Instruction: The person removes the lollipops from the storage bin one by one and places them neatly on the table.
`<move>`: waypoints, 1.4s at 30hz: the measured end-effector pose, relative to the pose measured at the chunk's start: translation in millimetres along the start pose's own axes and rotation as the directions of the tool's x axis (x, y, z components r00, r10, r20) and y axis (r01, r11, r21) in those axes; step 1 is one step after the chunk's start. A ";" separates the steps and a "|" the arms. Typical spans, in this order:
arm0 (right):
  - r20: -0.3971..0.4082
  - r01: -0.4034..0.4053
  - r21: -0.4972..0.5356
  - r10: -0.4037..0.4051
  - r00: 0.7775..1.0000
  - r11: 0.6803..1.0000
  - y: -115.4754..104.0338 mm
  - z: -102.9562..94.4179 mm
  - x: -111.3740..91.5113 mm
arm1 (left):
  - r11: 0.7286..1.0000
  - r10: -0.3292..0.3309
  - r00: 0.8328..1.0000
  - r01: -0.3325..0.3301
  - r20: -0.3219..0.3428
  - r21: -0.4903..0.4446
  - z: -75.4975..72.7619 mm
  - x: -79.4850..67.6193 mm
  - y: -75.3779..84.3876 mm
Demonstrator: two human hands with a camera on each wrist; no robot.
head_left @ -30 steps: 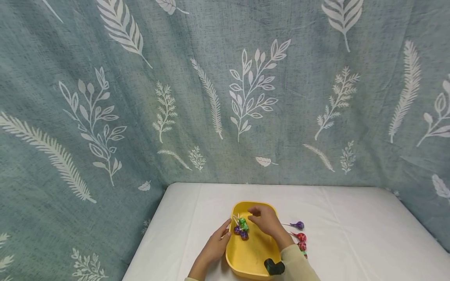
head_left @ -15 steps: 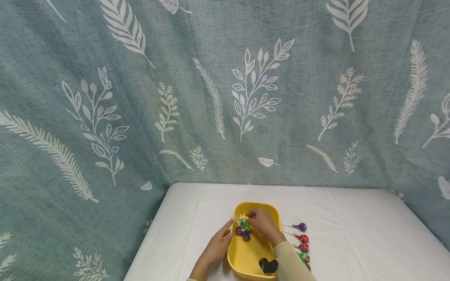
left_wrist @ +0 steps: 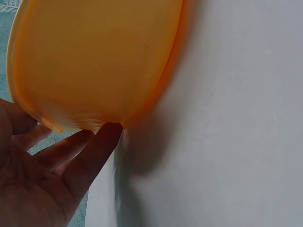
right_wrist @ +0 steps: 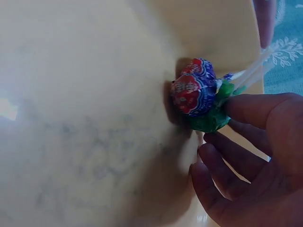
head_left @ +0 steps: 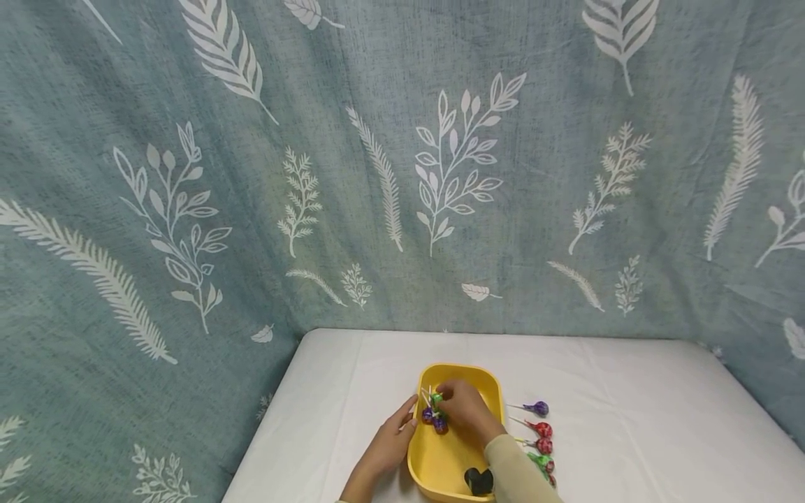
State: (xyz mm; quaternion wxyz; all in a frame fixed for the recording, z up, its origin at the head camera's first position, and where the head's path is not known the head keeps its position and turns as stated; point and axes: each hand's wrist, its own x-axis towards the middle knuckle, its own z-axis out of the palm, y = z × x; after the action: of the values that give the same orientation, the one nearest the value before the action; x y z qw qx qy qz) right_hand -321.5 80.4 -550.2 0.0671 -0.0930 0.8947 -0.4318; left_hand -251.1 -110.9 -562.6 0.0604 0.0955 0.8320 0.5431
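Observation:
In the head view, a yellow plastic bin [head_left: 440, 461] holds a small group of lollipops near its left wall. My right hand [head_left: 465, 406] reaches into it, and in the right wrist view thumb and fingertips pinch a green-wrapped lollipop [right_wrist: 208, 122]. Beside that one lie purple-and-red wrapped lollipops [right_wrist: 193, 93], their white sticks pointing toward the rim. My left hand [head_left: 391, 440] rests against the bin's left side. Its fairly straight fingers touch the outer wall in the left wrist view [left_wrist: 94, 156].
Right of the bin, several lollipops lie in a column on the white-covered table: a purple one [head_left: 539, 408], red ones [head_left: 544, 429] and a green-and-red one [head_left: 544, 462]. A black heart-shaped object [head_left: 479, 480] shows by my right sleeve. A leaf-patterned curtain [head_left: 377, 175] hangs behind.
My right hand has moved slightly left and down, from hovering beside the lollipops to gripping the green one. My left hand keeps its place at the bin's side.

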 end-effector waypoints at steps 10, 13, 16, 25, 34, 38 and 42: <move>0.011 0.008 -0.018 -0.008 1.000 1.000 -2.1 3.3 -3.6 | 1.000 0.025 1.000 -0.025 0.000 0.001 0.4 -1.7 -0.5; 0.033 -0.007 -0.026 0.008 0.999 1.000 -1.3 3.7 -3.0 | 0.999 0.034 0.999 -0.034 -0.004 0.006 0.5 -1.5 0.2; 0.042 -0.015 -0.033 0.016 0.999 0.999 -0.2 3.6 -2.5 | 0.999 0.046 0.999 -0.046 -0.005 0.008 0.2 -1.6 0.7; 0.020 0.049 -0.042 -0.048 0.999 0.998 -0.2 2.6 -3.1 | 0.999 0.040 0.999 -0.040 -0.001 -0.003 0.4 -0.3 -2.4; -0.152 0.050 -0.001 -0.049 0.987 0.999 -5.6 -11.8 -10.7 | 1.000 0.012 1.000 -0.012 0.007 0.011 1.0 -0.5 0.7; -0.206 0.091 0.001 -0.088 0.975 0.996 -11.7 -27.0 -19.7 | 1.000 0.001 1.000 -0.001 0.008 0.008 0.7 -1.0 1.2; -0.255 0.093 -0.014 -0.093 0.962 0.996 -14.4 -40.3 -31.2 | 1.000 0.011 1.000 -0.011 0.000 0.015 0.1 -1.9 0.6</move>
State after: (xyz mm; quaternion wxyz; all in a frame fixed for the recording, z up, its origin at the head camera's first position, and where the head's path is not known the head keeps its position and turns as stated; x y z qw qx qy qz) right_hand -297.6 109.3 -512.8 -0.0691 -0.0787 0.8909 -0.4420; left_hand -249.1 -111.0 -562.1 0.0567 0.1006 0.8354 0.5374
